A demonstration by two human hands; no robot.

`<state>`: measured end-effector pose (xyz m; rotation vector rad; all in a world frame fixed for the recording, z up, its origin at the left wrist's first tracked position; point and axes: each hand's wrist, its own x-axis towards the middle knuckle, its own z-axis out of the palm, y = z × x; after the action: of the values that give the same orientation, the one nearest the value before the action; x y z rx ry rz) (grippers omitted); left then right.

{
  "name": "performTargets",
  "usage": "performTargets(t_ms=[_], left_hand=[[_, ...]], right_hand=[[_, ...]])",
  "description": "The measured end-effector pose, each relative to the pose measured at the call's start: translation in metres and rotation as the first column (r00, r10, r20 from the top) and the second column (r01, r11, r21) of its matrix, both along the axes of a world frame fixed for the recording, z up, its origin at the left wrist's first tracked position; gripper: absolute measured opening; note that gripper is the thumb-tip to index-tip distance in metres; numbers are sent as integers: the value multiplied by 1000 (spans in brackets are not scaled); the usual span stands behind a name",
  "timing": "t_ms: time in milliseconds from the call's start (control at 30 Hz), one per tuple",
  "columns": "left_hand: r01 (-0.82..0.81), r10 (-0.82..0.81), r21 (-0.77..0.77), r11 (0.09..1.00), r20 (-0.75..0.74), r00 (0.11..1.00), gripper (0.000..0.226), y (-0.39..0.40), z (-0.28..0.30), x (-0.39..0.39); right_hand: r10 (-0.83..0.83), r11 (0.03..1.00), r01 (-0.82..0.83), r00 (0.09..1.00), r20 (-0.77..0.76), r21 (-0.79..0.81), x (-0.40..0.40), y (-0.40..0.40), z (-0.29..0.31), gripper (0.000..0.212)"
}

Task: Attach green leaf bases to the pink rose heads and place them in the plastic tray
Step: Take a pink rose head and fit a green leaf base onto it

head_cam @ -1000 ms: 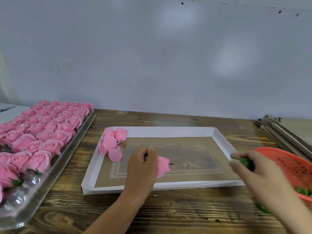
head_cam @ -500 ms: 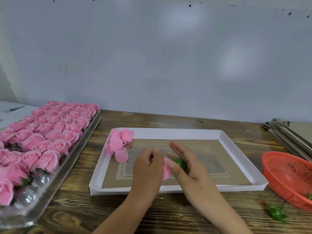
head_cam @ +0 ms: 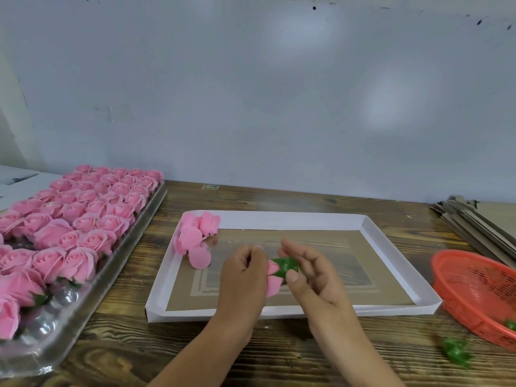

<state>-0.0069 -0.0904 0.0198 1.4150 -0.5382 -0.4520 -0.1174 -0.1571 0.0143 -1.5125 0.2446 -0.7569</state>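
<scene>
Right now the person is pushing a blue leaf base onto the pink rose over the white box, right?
Not quite. The leaf base is green, not blue, as the head view shows. The right hand presses it onto the pink rose held by the left hand, over the white box.

soft even light, pale glare patches on the wall [head_cam: 301, 32], wide-angle bowing at edges.

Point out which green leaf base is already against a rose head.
The green leaf base pinched by the right hand, pressed onto the pink rose head held by the left hand. The loose leaf base lies alone on the table by the orange basket.
</scene>
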Motion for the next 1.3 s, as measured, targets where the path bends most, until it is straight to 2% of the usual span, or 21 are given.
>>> performTargets(t_ms=[100,200,300,467,567,667,833,1000,1133,1233,1300], left_hand=[[17,-17,-10,1000,-25,1000,52,1,2,-1],[27,-28,-12,1000,-74,997,51,2,4,0],[51,-52,-19,999,-81,995,50,4,5,2],[159,-165,-55,986,-114,980,33,7,8,0],[245,-261,-118,962,-148,954,36,7,10,3],[336,-357,-144,931,-166,919,27,9,11,6],[330,-344,-128,935,-109,932,23,11,9,7],[293,-293,-72,953,20,956,20,14,9,6],[299,-293,-82,951,82,953,21,15,14,5],[323,-320,-57,945,64,945,44,14,14,-2],[375,-374,-15,927,30,927,58,13,13,-10]], right_hand=[[-98,995,98,994,38,14,1,3,-3,43],[-246,963,247,969,22,-107,2,5,-4,34],[-290,944,280,957,-32,-173,1,5,-1,32],[-282,958,275,955,-93,-79,0,-1,-3,25],[-309,951,309,948,-78,-9,-1,-6,-3,24],[-319,946,322,945,-76,31,-3,-12,-1,22],[-239,966,245,968,-72,83,-6,-18,-1,33],[-167,980,173,984,-67,102,-9,-20,0,22],[-85,978,92,995,-47,186,-10,-19,4,30],[-54,953,42,998,31,299,-6,-14,5,47],[-31,955,20,999,33,296,-3,-9,4,49]])
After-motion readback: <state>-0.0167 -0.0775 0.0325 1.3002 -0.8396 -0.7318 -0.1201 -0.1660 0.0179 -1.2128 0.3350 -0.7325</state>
